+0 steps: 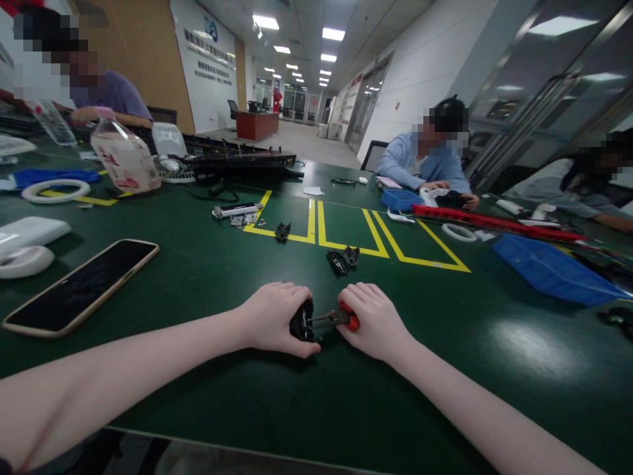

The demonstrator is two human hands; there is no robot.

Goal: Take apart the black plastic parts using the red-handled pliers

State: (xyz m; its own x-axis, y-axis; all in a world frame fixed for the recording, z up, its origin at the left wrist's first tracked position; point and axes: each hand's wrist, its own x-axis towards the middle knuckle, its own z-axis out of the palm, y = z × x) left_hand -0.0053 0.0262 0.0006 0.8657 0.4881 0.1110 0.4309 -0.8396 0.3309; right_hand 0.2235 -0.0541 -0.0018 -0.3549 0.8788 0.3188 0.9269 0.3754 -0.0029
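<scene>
My left hand [274, 318] is closed around a small black plastic part [301, 321], held down on the green table [208, 369]. My right hand [376, 322] grips a screwdriver with a red handle [351, 320]; its metal shaft [326, 320] points left into the black part. Both hands rest on the table close to its near edge, almost touching each other. Two more small black parts [342, 260] lie just beyond my hands, by the yellow tape lines [346, 245].
A phone [82, 285] lies face up at the left, with white devices [24, 244] beyond it. A blue tray [554, 270] and a long red strip [494, 223] sit at the right. A plastic bottle [123, 157] and keyboards stand at the back left. Other people sit around the table.
</scene>
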